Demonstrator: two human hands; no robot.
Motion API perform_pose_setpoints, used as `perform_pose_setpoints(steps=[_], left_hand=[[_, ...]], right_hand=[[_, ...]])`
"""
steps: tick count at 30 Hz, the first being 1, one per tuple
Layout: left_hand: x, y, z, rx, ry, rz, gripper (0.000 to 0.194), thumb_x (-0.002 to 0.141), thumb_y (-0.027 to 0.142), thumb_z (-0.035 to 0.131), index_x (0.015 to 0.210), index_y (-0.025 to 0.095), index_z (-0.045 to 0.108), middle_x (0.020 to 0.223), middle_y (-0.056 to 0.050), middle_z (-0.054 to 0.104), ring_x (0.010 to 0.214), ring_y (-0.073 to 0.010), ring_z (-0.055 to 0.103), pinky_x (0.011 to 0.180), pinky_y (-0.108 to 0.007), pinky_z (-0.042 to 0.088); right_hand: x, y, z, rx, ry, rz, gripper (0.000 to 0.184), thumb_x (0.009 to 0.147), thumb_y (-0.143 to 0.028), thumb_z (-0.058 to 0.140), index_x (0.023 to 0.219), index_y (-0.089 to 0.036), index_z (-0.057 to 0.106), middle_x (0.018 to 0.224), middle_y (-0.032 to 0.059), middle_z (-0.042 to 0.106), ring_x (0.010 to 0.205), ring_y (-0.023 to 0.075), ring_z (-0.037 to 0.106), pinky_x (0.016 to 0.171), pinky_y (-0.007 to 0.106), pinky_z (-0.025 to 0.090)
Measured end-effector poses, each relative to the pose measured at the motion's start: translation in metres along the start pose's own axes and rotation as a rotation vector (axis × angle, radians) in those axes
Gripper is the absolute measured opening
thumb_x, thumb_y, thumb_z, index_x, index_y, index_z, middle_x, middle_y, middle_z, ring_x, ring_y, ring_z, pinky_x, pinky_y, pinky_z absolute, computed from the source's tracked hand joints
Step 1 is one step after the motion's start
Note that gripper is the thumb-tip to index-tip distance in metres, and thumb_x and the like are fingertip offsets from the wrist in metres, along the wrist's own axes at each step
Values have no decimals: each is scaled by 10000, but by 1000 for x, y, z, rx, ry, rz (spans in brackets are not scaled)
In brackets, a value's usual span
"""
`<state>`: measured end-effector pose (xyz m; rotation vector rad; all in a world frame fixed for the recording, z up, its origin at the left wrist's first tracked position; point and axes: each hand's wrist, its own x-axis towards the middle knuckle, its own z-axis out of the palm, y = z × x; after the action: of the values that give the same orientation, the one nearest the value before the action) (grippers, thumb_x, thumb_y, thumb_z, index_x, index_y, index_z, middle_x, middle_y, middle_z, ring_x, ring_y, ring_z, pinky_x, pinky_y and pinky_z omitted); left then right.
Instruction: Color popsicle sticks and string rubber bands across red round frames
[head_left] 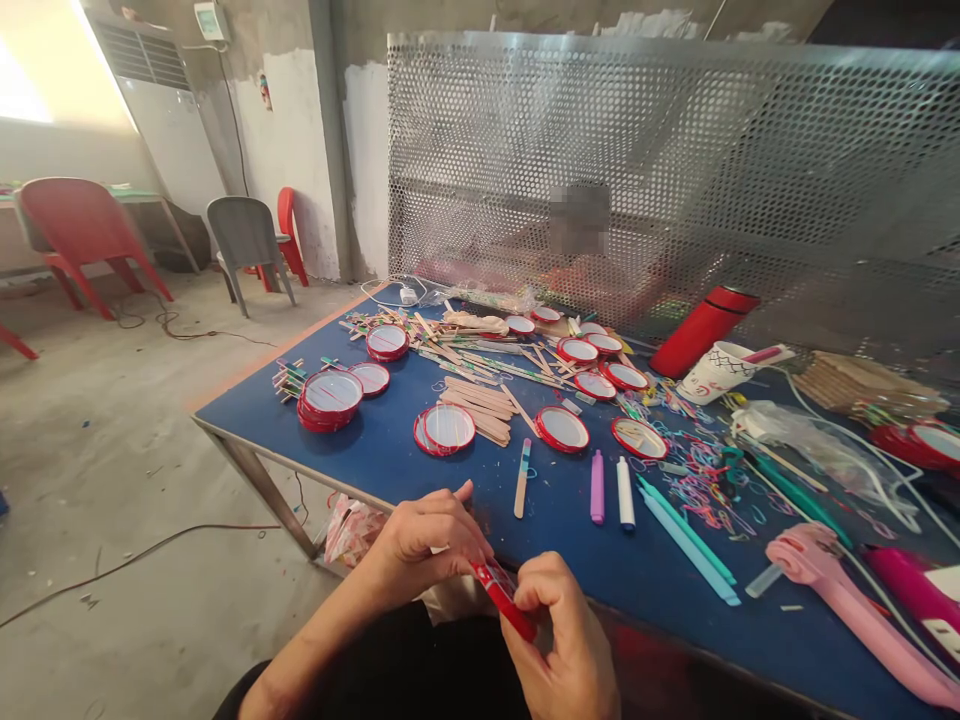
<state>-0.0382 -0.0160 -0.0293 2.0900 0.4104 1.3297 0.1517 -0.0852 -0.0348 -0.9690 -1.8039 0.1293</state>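
Above the table's front edge, in the head view, I hold a red-rimmed round disc (507,598) tilted nearly edge-on. My left hand (429,538) pinches its upper left end between thumb and fingers. The fingers of my right hand (561,640) are closed on its lower right side. Part of the disc is hidden behind the fingers. Just beyond my hands, a wooden craft stick (521,480) with blue and green bands lies on the blue table (442,492). Similar discs with pale faces, such as one disc (562,430), lie farther back.
Purple (597,487) and white markers (625,495) lie beside teal pens (690,545). Loose craft sticks (480,408), a stack of discs (330,398) and colored rubber bands (712,490) cover the middle. A red flask (705,330), a paper cup (712,372) and a pink handled object (862,610) stand rightward.
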Motion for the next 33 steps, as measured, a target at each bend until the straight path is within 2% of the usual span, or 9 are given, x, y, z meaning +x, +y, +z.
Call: perform_pose_setpoints(steps=[2,7,11,16,20,24,27,30,33], left_hand=[[0,0,0,-3,1,-1,262,1005,386,617,857,195,721,833,-75,815,787,-156,747,1137,-447,487],[0,0,-1,-9,-23,-9,268,1010,385,607,857,197,722,826,-70,812,777,-156,749,1157,-464,464],[0,0,-2,28,-51,-17,304,1022,408,581,861,200,732,817,-62,814,772,-151,757,1166,-441,453],[1,0,-1,57,-59,-3,288,1023,401,582,870,202,722,818,-59,815,768,-147,755,1158,-418,464],[0,0,-1,42,-40,-23,294,1020,402,586,860,190,711,802,-52,803,750,-143,743,1153,-426,471],[1,3,1,22,-8,-187,259,948,410,701,828,181,712,769,-24,777,728,-136,708,1145,-427,472],[5,8,5,-28,34,-381,221,888,358,777,789,175,704,749,9,744,679,-120,658,1104,-409,490],[11,11,8,-77,85,-568,178,828,293,802,769,169,688,732,19,710,655,-120,610,863,-304,559],[17,14,10,-104,112,-678,154,786,271,788,774,167,675,693,27,665,634,-123,570,613,-219,463]], right_hand=[[0,0,1,15,-2,-28,235,892,-21,541,871,-243,465,719,-42,511,597,102,556,568,187,502],[-4,-5,5,-36,-25,-26,286,946,-44,515,1166,-213,586,828,18,638,693,140,634,629,235,544],[-6,-5,7,21,-14,14,207,972,-70,476,1039,-231,588,776,2,608,667,139,622,601,237,522],[-6,-3,8,39,-33,36,192,967,-64,482,974,-237,565,766,-9,599,655,128,615,606,227,498],[-11,-5,10,3,0,113,156,985,-123,500,1022,-236,601,792,-2,637,669,132,646,644,223,525],[-13,-3,4,-30,27,215,99,976,-252,588,1069,-241,620,841,2,683,690,134,678,681,202,568],[-9,6,-7,106,-39,215,171,957,-242,601,1125,-243,631,908,19,710,778,146,717,714,192,598],[-7,14,-15,291,-80,285,237,968,-240,599,1201,-241,642,1046,67,744,918,179,752,771,222,623],[-7,12,-17,478,-27,480,267,976,-309,620,1229,-231,653,1116,101,762,981,215,761,811,278,636]])
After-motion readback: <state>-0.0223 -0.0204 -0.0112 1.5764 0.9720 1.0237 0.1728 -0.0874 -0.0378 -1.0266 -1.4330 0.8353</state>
